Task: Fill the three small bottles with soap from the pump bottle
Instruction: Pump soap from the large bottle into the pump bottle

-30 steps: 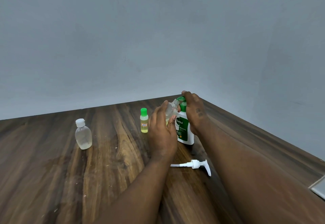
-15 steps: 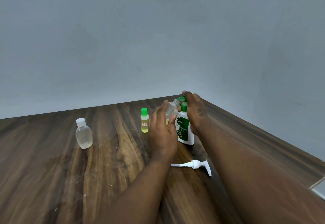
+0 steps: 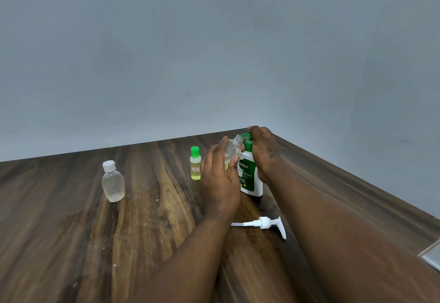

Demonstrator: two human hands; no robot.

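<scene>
Soap could miss the narrow open neck and run onto the wood

The surface (image 3: 71, 243) would take any spill, since the soap bottle (image 3: 250, 174) stands upright at its far right with the right hand (image 3: 264, 152) pressed on its green pump top, while the left hand (image 3: 220, 179) wraps a clear uncapped bottle (image 3: 234, 145) and tilts its mouth toward the pump; a slight drift of that tilt, or too hard a press, looks likely to send soap down the outside. That bottle sits between both hands, touching the soap bottle. A loose white pump (image 3: 264, 223) lies nearer the person (no hand near it). The white-capped bottle (image 3: 113, 183) stands well to the left, the green-capped bottle (image 3: 195, 163) just left of the left hand.
</scene>
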